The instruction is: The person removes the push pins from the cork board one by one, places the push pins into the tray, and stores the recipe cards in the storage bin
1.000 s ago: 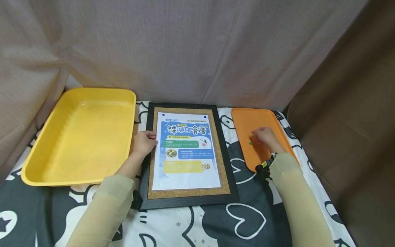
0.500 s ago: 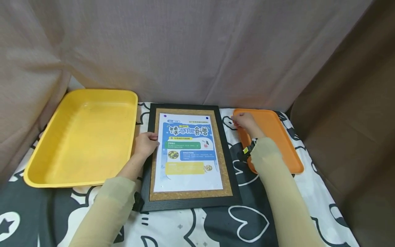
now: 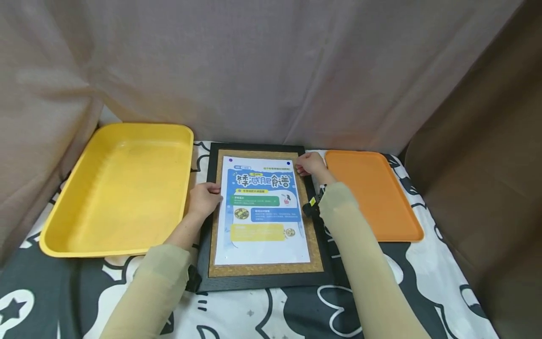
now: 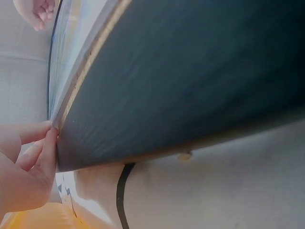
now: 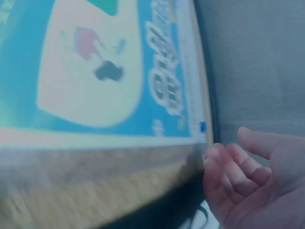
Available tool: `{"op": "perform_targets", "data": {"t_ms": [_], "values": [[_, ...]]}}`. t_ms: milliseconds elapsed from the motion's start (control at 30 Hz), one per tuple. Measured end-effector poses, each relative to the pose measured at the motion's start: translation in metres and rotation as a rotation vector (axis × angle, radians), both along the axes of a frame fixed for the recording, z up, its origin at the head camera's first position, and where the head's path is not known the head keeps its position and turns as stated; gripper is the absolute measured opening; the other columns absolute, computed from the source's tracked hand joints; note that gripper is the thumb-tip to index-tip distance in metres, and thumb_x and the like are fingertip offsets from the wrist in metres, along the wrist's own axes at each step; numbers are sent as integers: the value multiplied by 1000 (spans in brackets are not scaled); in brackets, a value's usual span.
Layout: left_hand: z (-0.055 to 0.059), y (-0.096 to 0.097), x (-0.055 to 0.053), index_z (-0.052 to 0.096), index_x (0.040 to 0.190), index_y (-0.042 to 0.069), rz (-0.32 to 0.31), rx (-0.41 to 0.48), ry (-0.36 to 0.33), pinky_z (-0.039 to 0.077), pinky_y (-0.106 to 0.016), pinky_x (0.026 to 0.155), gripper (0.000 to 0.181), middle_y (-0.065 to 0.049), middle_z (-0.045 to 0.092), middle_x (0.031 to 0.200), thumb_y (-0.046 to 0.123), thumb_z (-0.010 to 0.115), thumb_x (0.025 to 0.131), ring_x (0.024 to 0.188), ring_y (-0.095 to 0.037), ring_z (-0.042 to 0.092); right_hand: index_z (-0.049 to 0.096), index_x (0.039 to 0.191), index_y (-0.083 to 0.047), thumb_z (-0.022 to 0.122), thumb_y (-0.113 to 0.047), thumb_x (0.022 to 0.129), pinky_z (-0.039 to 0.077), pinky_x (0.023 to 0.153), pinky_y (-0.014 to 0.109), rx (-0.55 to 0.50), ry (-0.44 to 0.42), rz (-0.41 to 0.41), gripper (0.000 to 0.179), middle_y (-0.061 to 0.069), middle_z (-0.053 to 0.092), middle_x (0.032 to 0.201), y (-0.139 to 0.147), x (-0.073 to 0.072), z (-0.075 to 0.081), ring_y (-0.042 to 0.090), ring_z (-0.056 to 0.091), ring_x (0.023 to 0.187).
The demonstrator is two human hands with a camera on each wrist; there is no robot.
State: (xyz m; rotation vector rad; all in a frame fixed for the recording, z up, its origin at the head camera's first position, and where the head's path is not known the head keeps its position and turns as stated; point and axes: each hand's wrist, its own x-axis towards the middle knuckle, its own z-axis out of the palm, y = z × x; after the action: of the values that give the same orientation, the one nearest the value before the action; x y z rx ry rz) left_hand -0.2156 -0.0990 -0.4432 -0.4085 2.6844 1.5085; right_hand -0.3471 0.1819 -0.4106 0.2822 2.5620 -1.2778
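Observation:
A printed recipe sheet lies on a black-framed cork board, with purple pushpins at its top corners. My left hand rests over the frame's left side. In the left wrist view, its thumb and a finger pinch the sheet's edge. My right hand is over the frame's upper right, beside the right pushpin. The right wrist view shows curled fingers and a pale speck at the fingertips; I cannot tell what this small thing is.
A large yellow tray stands left of the board. On the right lies a shallow orange tray, partly covered by my right sleeve. Patterned cloth covers the table, with a grey curtain behind.
My right hand has gone from the orange tray leftward to the board's upper right corner. A small green thing seen earlier on that tray no longer shows. The left hand stays at the sheet's edge.

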Motion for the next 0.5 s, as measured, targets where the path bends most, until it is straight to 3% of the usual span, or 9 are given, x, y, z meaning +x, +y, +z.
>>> {"op": "perform_targets", "data": {"t_ms": [133, 267, 500], "values": [[-1, 1, 2, 61, 117, -4, 1, 0, 2, 55, -39, 85, 32, -21, 64, 109, 2, 61, 86, 97, -30, 64, 56, 115, 3, 54, -19, 94, 53, 54, 19, -43, -49, -39, 31, 6, 58, 81, -7, -3, -11, 7, 57, 54], [-1, 3, 3, 62, 116, -4, 3, 1, 5, 55, -38, 84, 31, -20, 65, 108, 2, 61, 86, 96, -30, 64, 56, 114, 4, 55, -16, 93, 52, 49, 19, -48, -43, -58, 29, 3, 56, 74, -11, -7, -17, 7, 55, 49], [1, 4, 3, 62, 116, -4, 0, -1, -1, 55, -37, 84, 31, -20, 64, 108, 2, 61, 86, 95, -29, 63, 57, 106, 3, 54, -13, 91, 50, 46, 18, 68, 8, -38, 22, 4, 54, 73, -15, -10, -20, 8, 52, 50]]}}
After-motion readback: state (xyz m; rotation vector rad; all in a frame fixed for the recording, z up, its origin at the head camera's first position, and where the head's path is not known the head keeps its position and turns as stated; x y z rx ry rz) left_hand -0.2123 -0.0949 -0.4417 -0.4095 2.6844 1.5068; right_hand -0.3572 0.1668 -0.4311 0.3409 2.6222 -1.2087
